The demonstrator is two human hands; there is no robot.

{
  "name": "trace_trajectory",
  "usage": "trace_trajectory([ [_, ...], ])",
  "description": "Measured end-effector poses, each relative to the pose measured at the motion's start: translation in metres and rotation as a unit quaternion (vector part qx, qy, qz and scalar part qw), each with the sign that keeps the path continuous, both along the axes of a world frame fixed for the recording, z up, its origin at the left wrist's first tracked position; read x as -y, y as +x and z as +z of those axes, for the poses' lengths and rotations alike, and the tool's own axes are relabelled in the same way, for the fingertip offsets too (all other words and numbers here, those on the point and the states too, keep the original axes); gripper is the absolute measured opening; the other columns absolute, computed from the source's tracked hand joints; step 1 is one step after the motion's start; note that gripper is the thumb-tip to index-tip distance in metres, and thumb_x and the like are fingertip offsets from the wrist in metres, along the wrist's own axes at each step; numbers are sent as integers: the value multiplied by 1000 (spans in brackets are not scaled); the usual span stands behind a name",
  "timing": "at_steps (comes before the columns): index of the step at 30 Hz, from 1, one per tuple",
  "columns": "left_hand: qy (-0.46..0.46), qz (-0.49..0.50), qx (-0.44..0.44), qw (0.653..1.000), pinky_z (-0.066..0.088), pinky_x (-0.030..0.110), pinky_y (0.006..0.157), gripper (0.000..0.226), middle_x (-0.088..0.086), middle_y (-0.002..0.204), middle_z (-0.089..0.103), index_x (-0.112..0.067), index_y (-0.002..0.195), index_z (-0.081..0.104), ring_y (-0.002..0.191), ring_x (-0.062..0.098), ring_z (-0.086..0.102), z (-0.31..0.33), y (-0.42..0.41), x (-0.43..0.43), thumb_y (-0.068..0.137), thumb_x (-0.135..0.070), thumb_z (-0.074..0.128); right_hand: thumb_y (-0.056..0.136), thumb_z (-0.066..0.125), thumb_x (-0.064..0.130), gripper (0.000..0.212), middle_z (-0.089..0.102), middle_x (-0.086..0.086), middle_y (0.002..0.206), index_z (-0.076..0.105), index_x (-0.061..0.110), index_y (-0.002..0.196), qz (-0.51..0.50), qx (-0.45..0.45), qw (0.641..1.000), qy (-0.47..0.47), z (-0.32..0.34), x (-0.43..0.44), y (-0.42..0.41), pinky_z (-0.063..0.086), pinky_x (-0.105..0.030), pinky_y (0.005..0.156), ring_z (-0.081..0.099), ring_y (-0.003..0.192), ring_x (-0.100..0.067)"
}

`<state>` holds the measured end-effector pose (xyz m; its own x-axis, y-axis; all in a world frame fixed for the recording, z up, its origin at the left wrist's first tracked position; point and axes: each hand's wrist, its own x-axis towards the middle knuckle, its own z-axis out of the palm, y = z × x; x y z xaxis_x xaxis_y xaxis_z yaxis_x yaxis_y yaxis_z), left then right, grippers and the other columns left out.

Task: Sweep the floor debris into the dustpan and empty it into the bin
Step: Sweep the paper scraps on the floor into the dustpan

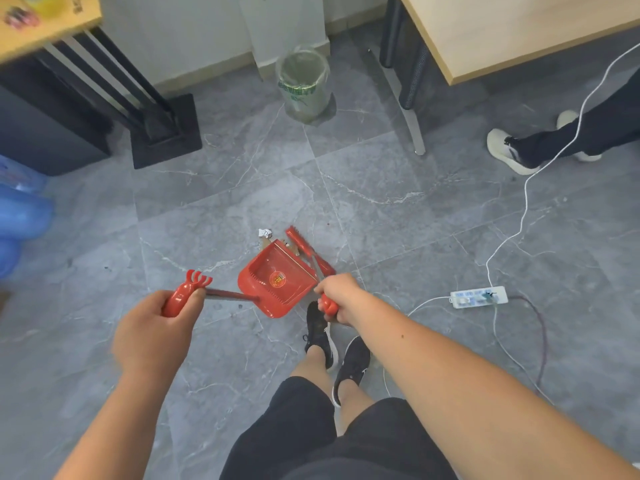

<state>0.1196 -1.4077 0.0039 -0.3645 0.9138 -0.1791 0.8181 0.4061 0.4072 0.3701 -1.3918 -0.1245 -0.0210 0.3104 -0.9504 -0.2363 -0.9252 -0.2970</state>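
The left hand (156,327) grips the dustpan (277,280) handle and the right hand (337,297) grips the broom (304,245), whose head lies just beyond the pan's open mouth, debris (265,234) between them, bin (304,84) well ahead.

Dustpan (277,282) on floor (381,209); debris (265,233) at mouth; bin (303,84) beyond.

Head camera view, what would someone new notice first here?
The bright red dustpan on the grey floor at centre, its long handle in the left hand. The right hand holds the matching red broom, its head at the pan's mouth by paper scraps. A lined bin waits beyond, by the wall.
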Motion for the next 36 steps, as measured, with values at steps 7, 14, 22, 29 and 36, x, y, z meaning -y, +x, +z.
trace_trajectory([
  [7, -17, -34, -36, 999, 37, 31, 53, 39, 1, 58, 60, -20, 69, 60, 57, 19, 56, -1, 34, 11, 85, -54, 69, 91, 44, -2, 16, 38, -3, 42, 47, 11, 83, -61, -19, 998, 8, 15, 5, 23, 25, -11, 29, 33, 29, -7],
  [14, -15, -87, -32, 996, 39, 33, 51, 47, 4, 55, 57, -15, 67, 57, 54, 25, 56, -9, 30, 5, 87, -56, 68, 91, 48, 0, 12, 42, -3, 35, 50, 8, 82, -117, 29, 993, -4, 21, 32, 54, 25, -11, 31, 36, 39, -10],
  [22, -30, -95, -23, 995, 43, 35, 55, 46, 3, 53, 57, -17, 65, 56, 54, 26, 56, -24, -13, -6, 86, -55, 70, 86, 49, -2, 13, 41, -6, 54, 49, 11, 83, -204, 82, 975, -34, 8, 49, 40, 28, -11, 40, 40, 37, -12],
  [29, -45, -117, -12, 992, 40, 32, 51, 44, 2, 51, 55, -17, 63, 57, 53, 25, 55, -33, -90, -20, 84, -51, 74, 88, 47, -3, 17, 37, -5, 43, 44, 12, 80, -223, 89, 968, -68, -8, 49, -51, 25, -11, 35, 36, 26, -11],
  [36, -62, -113, -5, 992, 34, 29, 50, 39, -3, 51, 55, -21, 64, 57, 53, 18, 55, -33, -176, -39, 84, -51, 73, 87, 45, -8, 25, 33, -3, 47, 40, 11, 71, -257, 70, 962, -65, -6, 11, -178, 23, -10, 35, 32, 30, -12],
])
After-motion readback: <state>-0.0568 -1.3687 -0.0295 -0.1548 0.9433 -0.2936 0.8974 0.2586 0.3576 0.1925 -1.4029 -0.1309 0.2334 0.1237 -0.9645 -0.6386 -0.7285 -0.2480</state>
